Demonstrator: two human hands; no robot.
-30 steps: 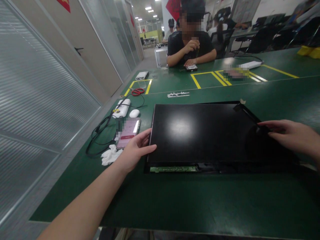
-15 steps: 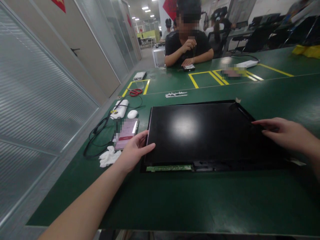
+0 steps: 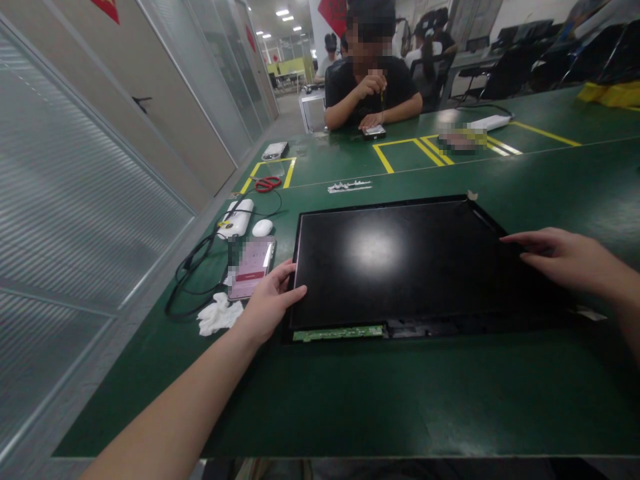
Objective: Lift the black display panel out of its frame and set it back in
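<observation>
A large black LCD screen panel (image 3: 425,273) lies face up within a thin black frame (image 3: 383,204) on the table. A green circuit board strip (image 3: 340,333) shows along its near left edge. My left hand (image 3: 270,300) grips the panel's left edge, thumb on the top face and fingers at the side. At the right edge, my right hand (image 3: 565,257) is closed on the panel and frame, index finger along the rim and thumb lower down; its other fingers are partly hidden.
Left of the panel, the green table (image 3: 400,400) holds a phone (image 3: 250,270), crumpled tissue (image 3: 219,313), a white earbud case (image 3: 263,228), a white device (image 3: 236,219), black cables (image 3: 173,293) and red scissors (image 3: 268,184). Small white strips (image 3: 350,187) lie beyond. A person (image 3: 373,87) sits opposite.
The camera view has shifted slightly. Both hands keep their places at the panel's two side edges, and the panel's far edge looks seated a little differently within the frame.
</observation>
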